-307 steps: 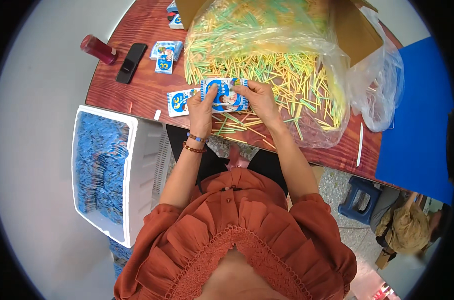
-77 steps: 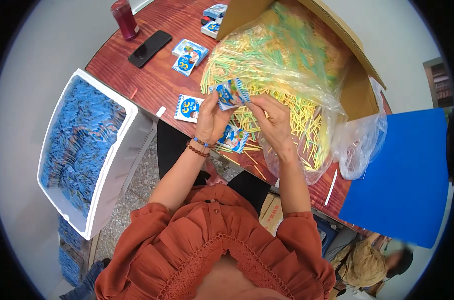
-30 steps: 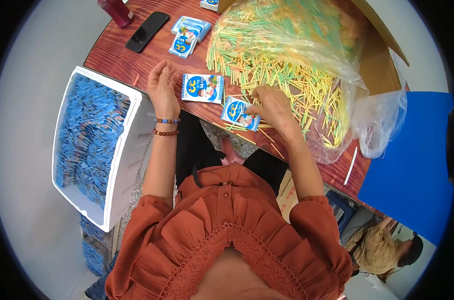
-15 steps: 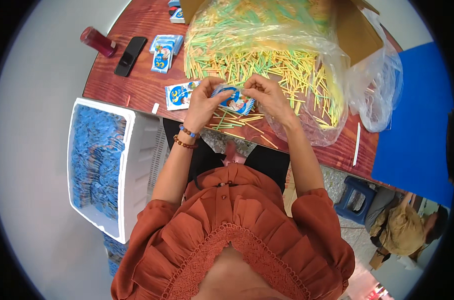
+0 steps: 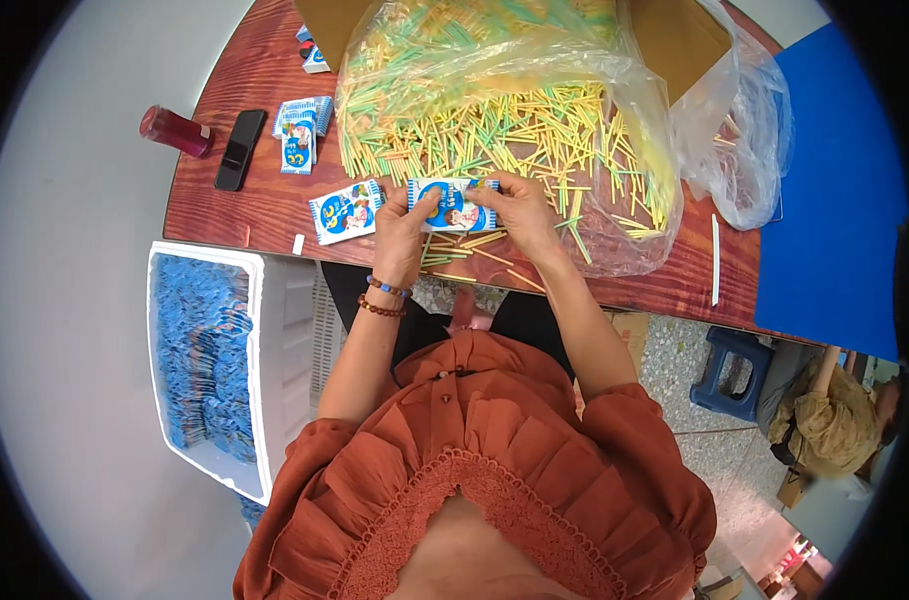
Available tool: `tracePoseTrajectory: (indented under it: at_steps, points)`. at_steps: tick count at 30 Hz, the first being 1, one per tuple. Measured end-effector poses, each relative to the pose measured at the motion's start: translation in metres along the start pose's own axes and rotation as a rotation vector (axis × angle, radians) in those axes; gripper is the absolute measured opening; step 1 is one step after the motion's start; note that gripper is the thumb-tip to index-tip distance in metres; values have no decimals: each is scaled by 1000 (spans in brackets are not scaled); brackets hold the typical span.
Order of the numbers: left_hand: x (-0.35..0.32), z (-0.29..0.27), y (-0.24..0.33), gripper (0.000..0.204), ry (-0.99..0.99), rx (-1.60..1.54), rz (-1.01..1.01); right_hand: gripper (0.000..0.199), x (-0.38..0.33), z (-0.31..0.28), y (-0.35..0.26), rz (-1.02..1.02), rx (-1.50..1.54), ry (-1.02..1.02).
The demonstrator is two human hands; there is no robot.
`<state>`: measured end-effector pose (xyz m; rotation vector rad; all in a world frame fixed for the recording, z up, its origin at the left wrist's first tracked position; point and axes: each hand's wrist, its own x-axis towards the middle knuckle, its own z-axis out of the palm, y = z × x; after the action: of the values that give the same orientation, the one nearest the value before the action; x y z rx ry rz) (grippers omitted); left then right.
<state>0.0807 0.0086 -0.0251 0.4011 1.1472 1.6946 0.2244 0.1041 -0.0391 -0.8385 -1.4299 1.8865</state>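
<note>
A blue-and-white printed packet is stretched flat between my two hands, just above the table's near edge. My left hand pinches its left end with the thumb on top. At the opposite end, the thumb and fingers of my right hand grip the packet. Another packet of the same kind lies on the table beside my left hand. Loose thin yellow and green sticks lie below the held packet, partly hidden by it. A large heap of such sticks spreads out beyond my hands.
Clear plastic film and a cardboard box surround the heap. On the left are stacked packets, a phone and a red bottle. A white foam box holds many blue packets. Another person sits at right.
The packet has turned from a slanted position to nearly level and lies flatter between my hands. My fingers have moved apart toward its two ends. The whole view has shifted slightly.
</note>
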Motion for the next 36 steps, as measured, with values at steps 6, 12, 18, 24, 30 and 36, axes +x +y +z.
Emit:
tracePoseTrajectory:
  at_steps: [6, 12, 18, 24, 30, 36]
  points:
    - [3, 0, -14, 13, 74, -91, 70, 14, 3, 2, -3, -16, -105, 40]
    - [6, -2, -21, 13, 118, -108, 57, 15, -8, -1, -19, 45, -353, 18]
    - [8, 0, -23, 18, 106, -85, 56, 10, -7, -10, -12, -86, -151, 75]
    - [12, 1, -21, 19, 72, -106, 23, 10, -11, -24, -28, -589, -556, -42]
    - [10, 12, -21, 18, 12, -132, -47, 24, -10, -22, -26, -649, -811, -195]
    - [8, 6, -24, 21, -15, -100, -41, 23, -5, -24, -24, -574, -711, -332]
